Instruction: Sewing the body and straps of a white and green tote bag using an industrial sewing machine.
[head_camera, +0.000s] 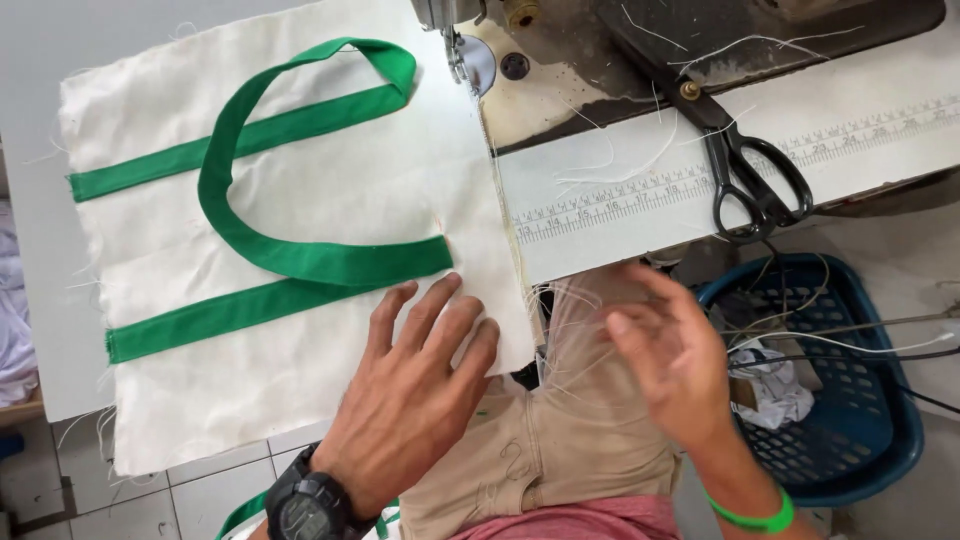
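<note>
Head view. The left hand (410, 390) lies palm down, fingers (440, 320) spread and flat, grasping nothing, on the near right corner of a cream fabric panel (330, 190). The panel lies on the white tabletop (40, 330), extending away from and to the left of those fingertips. A green strap (300, 262) is laid on the panel as two parallel bands joined by a loop; the end of its nearer band lies just beyond the index fingertip. The panel's right edge, frayed with loose threads, runs alongside a ruled guide strip (640, 195) on the bed of the sewing machine (560, 70), whose presser foot (462, 55) stands beyond the fingertips, at the far end of that edge.

The right hand (670, 365) hangs clear of the tabletop, fingers loosely curled and released, blurred, holding nothing; loose threads trail beside it. Black scissors (745, 165) rest beyond its fingers on the machine bed. A blue basket (850, 400) stands on the floor to its right.

Judged from this view, good handling keeps the flat left palm pressing evenly so the panel cannot creep, keeps the raw edge true against the ruled strip, and keeps both sets of fingertips well short of the presser foot.
</note>
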